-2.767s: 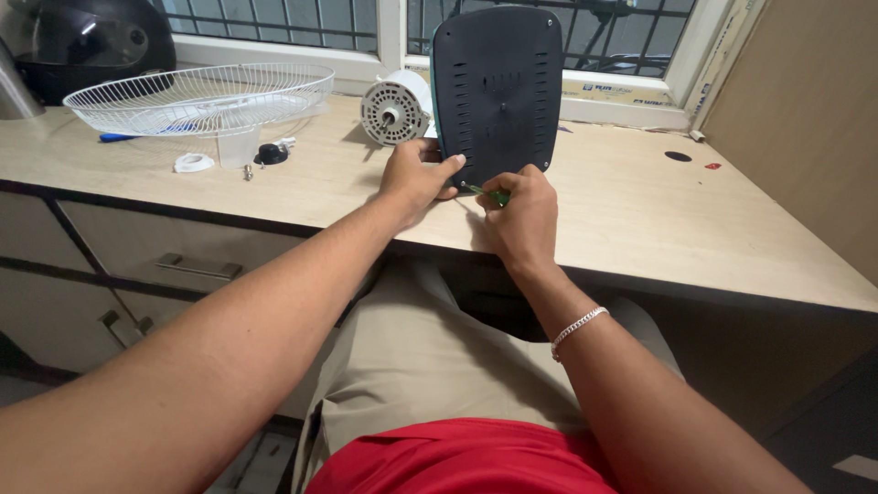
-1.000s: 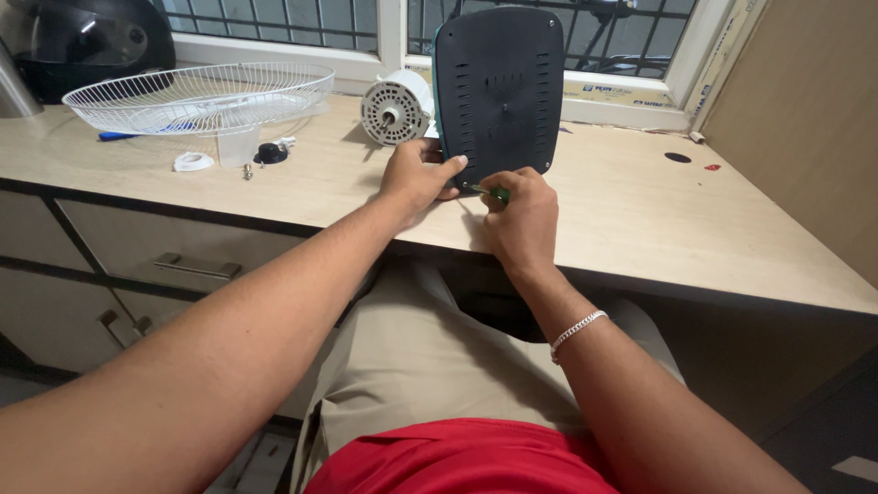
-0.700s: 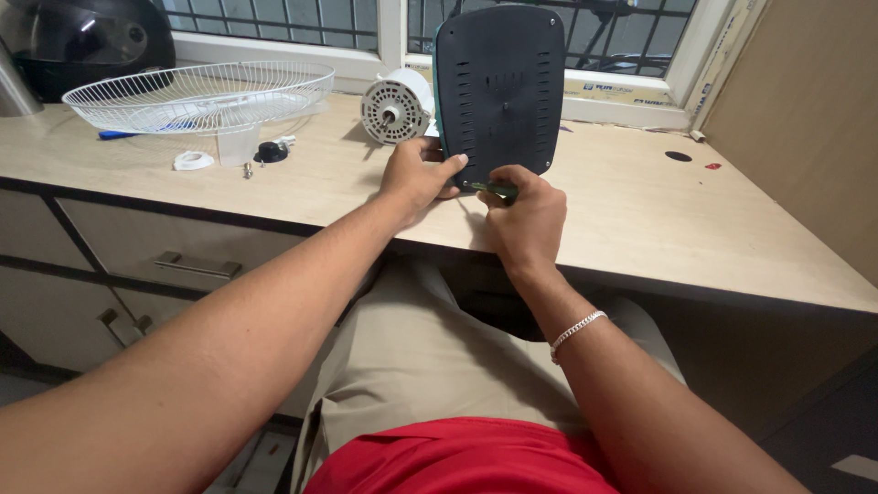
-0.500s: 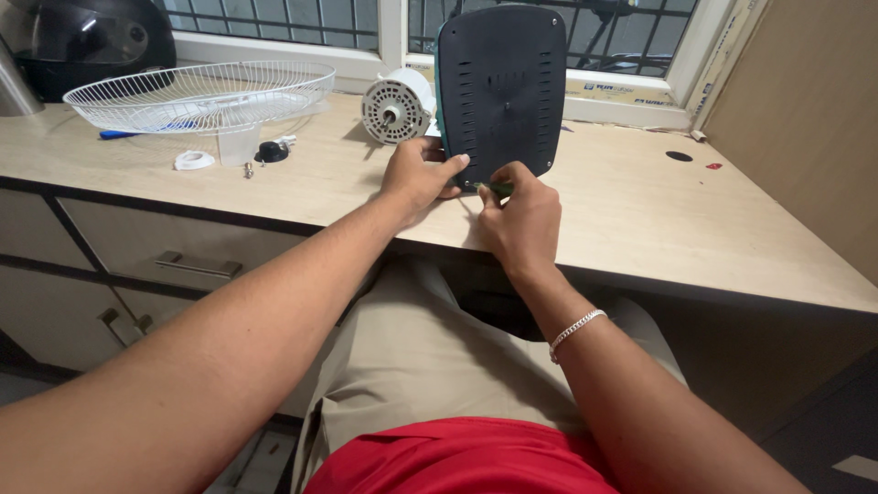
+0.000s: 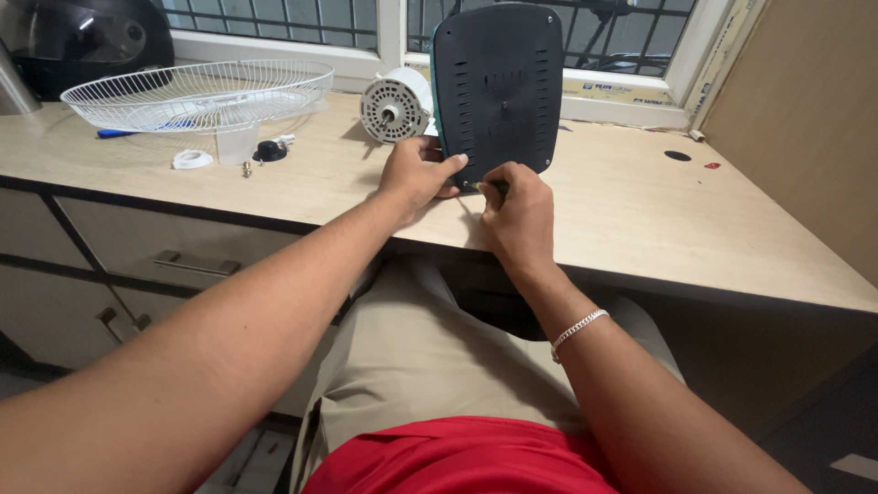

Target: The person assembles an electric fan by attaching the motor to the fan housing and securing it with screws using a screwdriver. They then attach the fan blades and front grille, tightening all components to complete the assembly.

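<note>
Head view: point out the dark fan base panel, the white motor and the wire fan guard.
dark fan base panel [image 5: 498,82], head view, centre of its slotted face.
white motor [image 5: 395,105], head view, round front face near the shaft.
wire fan guard [image 5: 201,91], head view, wire mesh near its middle.

Open desk [image 5: 640,210] to the right of the upright dark panel [image 5: 497,87], w/ only a small dark spot [image 5: 677,155] and a red bit [image 5: 712,166] far back. Blocked at the panel's lower left corner by left hand [image 5: 416,176] and right hand [image 5: 519,212]. Behind-left: white motor [image 5: 395,105] just beside the panel. Further left: wire fan guard [image 5: 197,91], clear cup [image 5: 237,144], white ring [image 5: 188,159], black knob [image 5: 269,151], close together. Window frame [image 5: 585,108] shuts off the back.
</note>
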